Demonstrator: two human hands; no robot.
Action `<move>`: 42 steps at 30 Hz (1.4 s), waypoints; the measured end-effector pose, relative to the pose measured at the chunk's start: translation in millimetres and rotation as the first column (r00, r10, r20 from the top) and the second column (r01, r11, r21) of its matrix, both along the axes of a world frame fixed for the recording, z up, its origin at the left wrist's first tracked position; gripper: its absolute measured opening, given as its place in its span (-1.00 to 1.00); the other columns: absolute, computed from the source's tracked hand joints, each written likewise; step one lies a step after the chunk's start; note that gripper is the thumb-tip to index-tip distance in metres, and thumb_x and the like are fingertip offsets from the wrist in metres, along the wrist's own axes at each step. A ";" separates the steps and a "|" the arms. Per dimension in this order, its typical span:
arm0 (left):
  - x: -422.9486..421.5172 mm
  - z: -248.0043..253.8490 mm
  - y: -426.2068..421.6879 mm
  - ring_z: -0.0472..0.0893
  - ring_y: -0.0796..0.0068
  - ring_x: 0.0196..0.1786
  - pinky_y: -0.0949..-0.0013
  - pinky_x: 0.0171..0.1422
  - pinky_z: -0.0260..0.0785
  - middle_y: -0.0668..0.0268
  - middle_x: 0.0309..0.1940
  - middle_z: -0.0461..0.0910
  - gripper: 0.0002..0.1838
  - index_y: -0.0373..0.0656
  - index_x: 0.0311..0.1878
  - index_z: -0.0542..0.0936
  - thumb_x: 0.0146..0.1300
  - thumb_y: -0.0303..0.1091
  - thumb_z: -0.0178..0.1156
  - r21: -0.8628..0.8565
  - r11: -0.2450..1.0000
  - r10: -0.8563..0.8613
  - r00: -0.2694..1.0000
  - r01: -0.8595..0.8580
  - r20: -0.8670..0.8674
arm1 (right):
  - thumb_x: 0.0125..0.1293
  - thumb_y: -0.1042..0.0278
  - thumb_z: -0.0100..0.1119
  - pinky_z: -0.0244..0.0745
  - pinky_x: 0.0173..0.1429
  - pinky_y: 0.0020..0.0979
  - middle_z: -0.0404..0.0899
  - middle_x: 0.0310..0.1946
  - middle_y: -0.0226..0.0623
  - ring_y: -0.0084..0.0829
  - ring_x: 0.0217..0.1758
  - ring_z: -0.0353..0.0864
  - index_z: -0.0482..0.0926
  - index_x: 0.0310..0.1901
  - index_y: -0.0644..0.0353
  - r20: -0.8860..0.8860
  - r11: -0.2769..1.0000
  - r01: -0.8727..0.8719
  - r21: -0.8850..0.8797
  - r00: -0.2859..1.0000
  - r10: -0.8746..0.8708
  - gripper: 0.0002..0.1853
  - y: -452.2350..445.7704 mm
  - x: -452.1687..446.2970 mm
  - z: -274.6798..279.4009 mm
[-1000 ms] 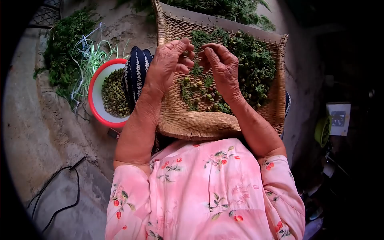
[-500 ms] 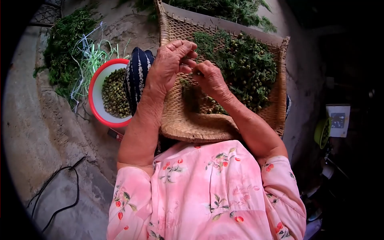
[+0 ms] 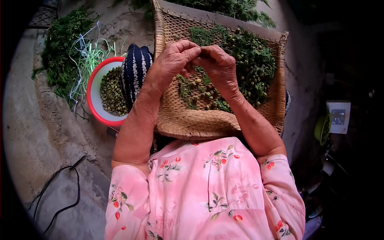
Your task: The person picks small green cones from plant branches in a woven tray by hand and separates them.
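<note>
My left hand [image 3: 173, 62] and my right hand [image 3: 219, 69] meet above a woven wicker tray [image 3: 208, 124] on my lap. Thumb and fingers of both are pinched together, tip to tip. Whatever lies between them is too small or hidden to make out. Beneath and to the right of my hands, feathery green conifer sprigs with small round cones [image 3: 254, 66] are heaped in the tray. Loose cones [image 3: 208, 94] and sprig bits are scattered below my right hand.
At the left stands a white bowl with a red rim [image 3: 93, 105], holding many small greenish cones [image 3: 113, 94]. Beside it lie pale plastic strings [image 3: 86, 60] and a pile of green branches [image 3: 66, 48]. A black cable [image 3: 60, 176] runs over the floor; a green basket [image 3: 322, 130] is at right.
My right hand has moved up and right, its fingers now touching those of my left hand. The loose cones below show more. The view has shifted slightly.
</note>
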State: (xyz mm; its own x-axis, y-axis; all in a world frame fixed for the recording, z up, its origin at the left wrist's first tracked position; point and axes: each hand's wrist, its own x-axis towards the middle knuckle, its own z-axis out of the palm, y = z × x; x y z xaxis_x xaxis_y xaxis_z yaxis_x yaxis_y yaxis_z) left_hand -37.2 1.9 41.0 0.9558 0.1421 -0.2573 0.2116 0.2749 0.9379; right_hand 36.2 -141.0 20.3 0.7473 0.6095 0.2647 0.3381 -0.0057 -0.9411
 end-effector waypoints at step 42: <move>7.2 -0.7 14.2 0.46 0.70 -0.60 0.69 -0.64 0.27 0.40 -0.53 0.50 -0.79 -0.18 -0.22 0.51 0.32 -0.22 0.08 -0.194 0.973 0.110 0.990 -0.124 -0.084 | 0.06 0.45 0.27 0.48 -0.27 -0.39 0.55 -0.44 -0.20 -0.37 -0.39 0.56 0.51 -0.29 0.26 0.005 0.891 -0.099 -0.443 0.994 0.112 -0.81 -12.3 18.3 -16.8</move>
